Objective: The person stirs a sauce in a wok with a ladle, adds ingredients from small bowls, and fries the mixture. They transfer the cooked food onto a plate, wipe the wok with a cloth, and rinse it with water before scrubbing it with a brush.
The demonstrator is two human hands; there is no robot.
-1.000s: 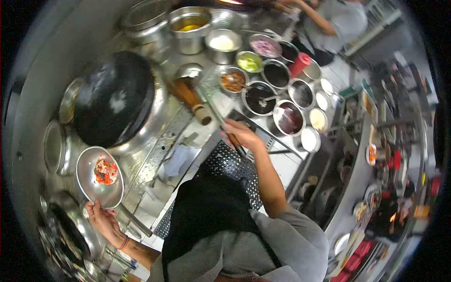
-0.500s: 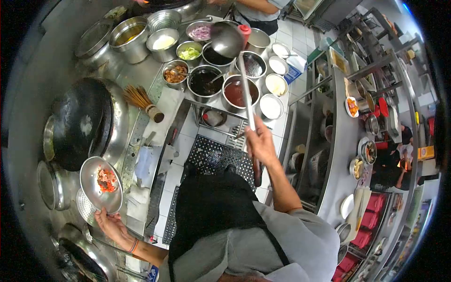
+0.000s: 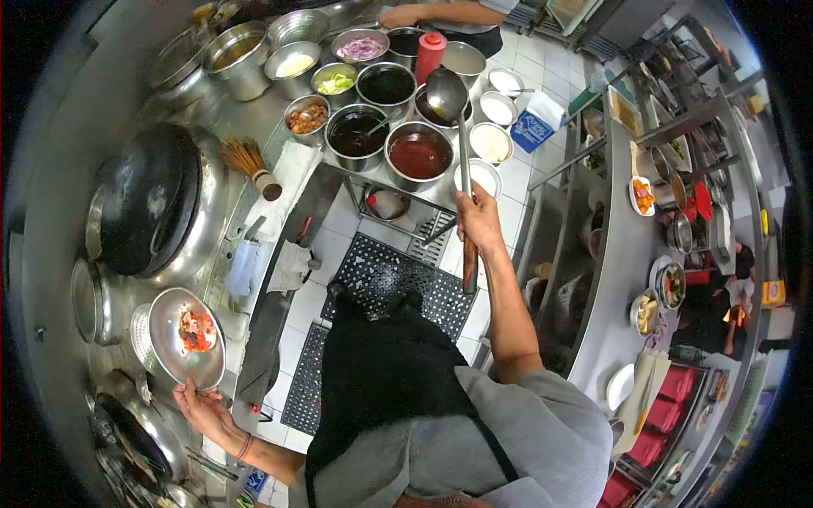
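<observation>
Fingers of the right hand (image 3: 478,222) are clenched around the long-handled steel ladle (image 3: 446,93), its cup far out above the round steel sauce bowls (image 3: 419,155). The left hand (image 3: 201,408) grasps the near rim of the round steel dish of chopped red food (image 3: 185,337), at near left beside the black wok (image 3: 148,199).

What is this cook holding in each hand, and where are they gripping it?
The right hand grips a ladle partway along its handle, above the wooden end. The left hand holds a metal dish of chopped food by its near rim.
</observation>
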